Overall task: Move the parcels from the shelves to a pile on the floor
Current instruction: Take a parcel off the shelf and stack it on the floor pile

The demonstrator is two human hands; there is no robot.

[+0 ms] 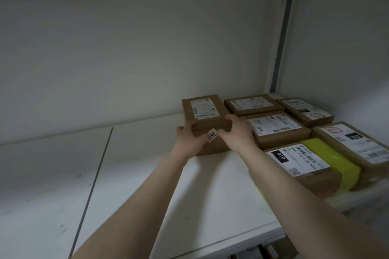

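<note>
Head view: both hands are clamped on the top parcel (204,109), a brown carton with a white shipping label. The left hand (189,140) curls round its near left corner and the right hand (236,132) round its near right corner, thumbs on the front face. It appears to sit on a lower parcel (212,150), whose front carries a small white sticker (212,134) between the thumbs. This stack stands on the white shelf (147,195), toward its back edge and right of the middle. Just right of it, five more labelled cartons (275,127) lie flat, packed from the back right corner to the front edge. The nearest is a yellow-taped parcel (303,162).
</note>
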